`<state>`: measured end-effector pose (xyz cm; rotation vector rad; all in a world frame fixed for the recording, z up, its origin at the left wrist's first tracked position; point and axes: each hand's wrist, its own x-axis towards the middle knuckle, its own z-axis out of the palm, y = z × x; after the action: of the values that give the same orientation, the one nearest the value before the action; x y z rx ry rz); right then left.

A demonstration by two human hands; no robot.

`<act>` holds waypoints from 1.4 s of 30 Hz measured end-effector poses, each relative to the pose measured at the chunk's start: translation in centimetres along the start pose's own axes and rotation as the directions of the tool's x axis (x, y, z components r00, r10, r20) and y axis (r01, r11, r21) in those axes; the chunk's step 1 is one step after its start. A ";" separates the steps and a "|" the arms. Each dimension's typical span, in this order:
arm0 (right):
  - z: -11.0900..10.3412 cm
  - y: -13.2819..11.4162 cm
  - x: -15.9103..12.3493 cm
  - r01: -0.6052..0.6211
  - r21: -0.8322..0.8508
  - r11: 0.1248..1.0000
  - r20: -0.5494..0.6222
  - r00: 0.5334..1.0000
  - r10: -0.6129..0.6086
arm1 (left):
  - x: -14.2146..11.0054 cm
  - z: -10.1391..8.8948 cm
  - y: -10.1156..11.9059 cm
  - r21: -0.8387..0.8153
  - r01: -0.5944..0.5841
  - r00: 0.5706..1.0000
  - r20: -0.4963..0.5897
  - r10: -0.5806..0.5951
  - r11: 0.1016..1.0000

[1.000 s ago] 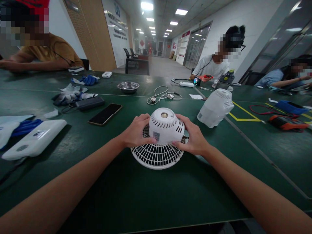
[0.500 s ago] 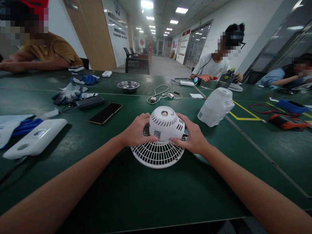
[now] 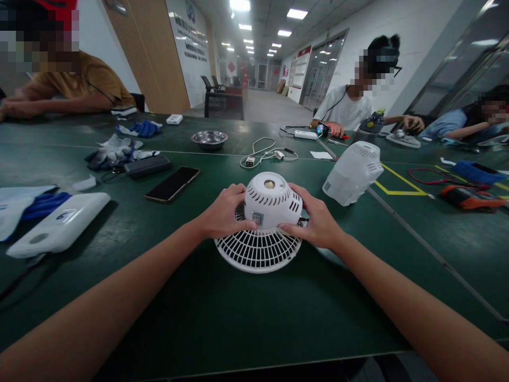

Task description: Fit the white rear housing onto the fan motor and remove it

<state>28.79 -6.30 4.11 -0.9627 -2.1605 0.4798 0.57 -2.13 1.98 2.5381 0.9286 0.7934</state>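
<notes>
A white plastic fan motor housing [image 3: 272, 200] with rows of vent slots and a small label sits on top of a round white fan grille [image 3: 258, 254], which lies on the green table. From the left, my left hand [image 3: 230, 212] is closed around the housing, its thumb along the lower edge. My right hand [image 3: 314, 216] grips the opposite side in the same way, thumb low at the front. Beside my right fingers a short dark wire shows. The undersides of both pieces are hidden.
To the right stands a translucent white plastic piece [image 3: 353, 174]. A phone [image 3: 172, 184], a metal bowl [image 3: 209, 139], a coiled white cable [image 3: 270, 154] and a white power bank [image 3: 59, 225] lie around. An orange multimeter [image 3: 471, 197] is far right. Other people sit across the table.
My hands and the housing stay almost in place. Across the table, a co-worker's hand has moved to the right together with a small white fan part.
</notes>
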 end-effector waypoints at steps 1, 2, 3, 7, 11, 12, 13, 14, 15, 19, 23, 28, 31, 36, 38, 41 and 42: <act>0.1 0.0 0.0 0.002 -0.009 1.000 -0.003 1.000 -0.002 | 0.0 0.0 0.0 -0.001 0.003 1.000 0.001 -0.003 1.000; 0.2 0.1 0.0 0.001 -0.010 1.000 -0.006 1.000 -0.001 | 0.0 0.0 0.0 -0.002 0.005 1.000 0.003 -0.005 1.000; 0.3 0.1 0.0 -0.006 -0.002 1.000 -0.010 1.000 0.006 | 0.0 0.0 0.0 -0.004 0.003 1.000 0.003 -0.003 1.000; 0.6 0.1 0.0 -0.056 0.089 0.994 -0.042 0.997 0.060 | 0.1 -0.1 0.0 -0.026 -0.018 1.000 0.016 0.018 1.000; 0.4 0.3 0.1 -0.090 0.212 0.973 -0.016 0.995 0.096 | 0.0 -0.3 0.0 -0.043 -0.026 0.999 0.018 0.026 0.999; 0.4 0.3 0.1 -0.098 0.232 0.968 -0.006 0.995 0.102 | 0.0 -0.4 0.0 -0.041 -0.025 1.000 0.017 0.025 0.999; 0.3 0.3 0.1 -0.102 0.240 0.965 0.001 0.994 0.105 | 0.0 -0.4 0.0 -0.041 -0.024 1.000 0.014 0.025 0.999; 0.3 0.3 0.1 -0.101 0.232 0.967 0.001 0.995 0.104 | 0.0 -0.4 0.0 -0.041 -0.026 1.000 0.014 0.026 0.999; 0.2 0.3 0.1 -0.093 0.210 0.973 -0.008 0.995 0.097 | 0.0 -0.4 0.0 -0.042 -0.029 0.999 0.015 0.030 0.999; 0.5 -0.1 0.1 -0.039 0.098 0.994 -0.048 0.998 0.044 | 0.0 -0.4 0.2 -0.017 -0.028 0.999 0.015 0.028 0.999; 0.8 -0.4 0.1 -0.043 0.038 0.998 -0.062 0.997 0.046 | 0.3 -0.3 0.9 0.045 0.018 1.000 -0.007 -0.018 0.999; 0.8 -0.5 -0.1 -0.049 -0.015 0.999 -0.085 0.995 0.048 | 0.5 -0.3 1.3 0.090 0.035 0.999 0.000 -0.035 0.995; 0.9 -0.6 -0.1 -0.044 -0.038 0.998 -0.077 0.996 0.041 | 0.4 -0.3 1.2 0.109 0.017 1.000 0.002 -0.017 0.994; 1.0 -1.2 -0.2 -0.065 -0.166 0.984 -0.099 0.994 0.049 | 0.0 0.0 1.1 0.172 -0.003 0.999 -0.045 0.011 0.985; 1.1 -1.2 -0.3 -0.020 -0.205 0.979 -0.101 0.995 -0.001 | -0.1 0.2 0.9 0.151 -0.007 0.996 -0.084 0.020 0.989; 1.1 -1.1 -0.6 0.030 -0.116 0.993 -0.050 0.998 -0.036 | -0.3 0.4 0.6 0.023 0.004 0.983 -0.182 0.000 1.000; 1.1 -1.0 -0.8 0.023 -0.069 0.997 -0.031 0.999 -0.025 | -0.4 0.4 0.5 -0.055 -0.013 0.982 -0.187 0.002 0.998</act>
<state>27.82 -7.60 3.58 -0.9743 -2.1700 0.3787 0.80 -2.77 1.77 2.4524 0.9400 1.0599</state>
